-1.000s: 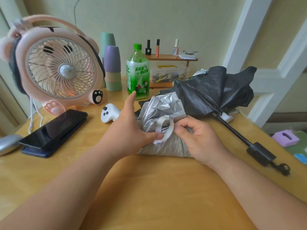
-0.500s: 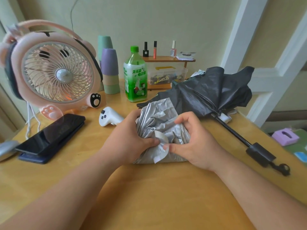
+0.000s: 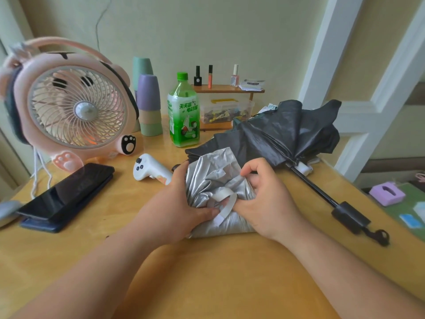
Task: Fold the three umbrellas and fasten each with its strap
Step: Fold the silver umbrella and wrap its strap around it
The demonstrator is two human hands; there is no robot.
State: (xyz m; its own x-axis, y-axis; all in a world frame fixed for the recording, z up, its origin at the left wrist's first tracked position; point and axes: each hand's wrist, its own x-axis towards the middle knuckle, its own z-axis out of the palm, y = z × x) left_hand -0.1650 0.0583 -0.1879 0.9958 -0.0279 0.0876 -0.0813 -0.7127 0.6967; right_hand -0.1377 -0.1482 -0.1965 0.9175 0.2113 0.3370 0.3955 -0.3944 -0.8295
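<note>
A crumpled silver umbrella lies on the wooden table in the middle of the view. My left hand grips its left side, thumb at the white strap. My right hand grips the right side of the bundle, fingers curled into the silver cloth beside the strap loop. Behind it lies a black umbrella, half collapsed, its shaft and handle stretching toward the right front. A third umbrella is not visible.
A pink fan stands at the back left, with a phone on a dark case in front. A white controller, a green bottle, stacked cups and a small shelf fill the back.
Both hands have closed in on the silver bundle. The strap loop, held up between the hands a second ago, now lies down against the cloth.
</note>
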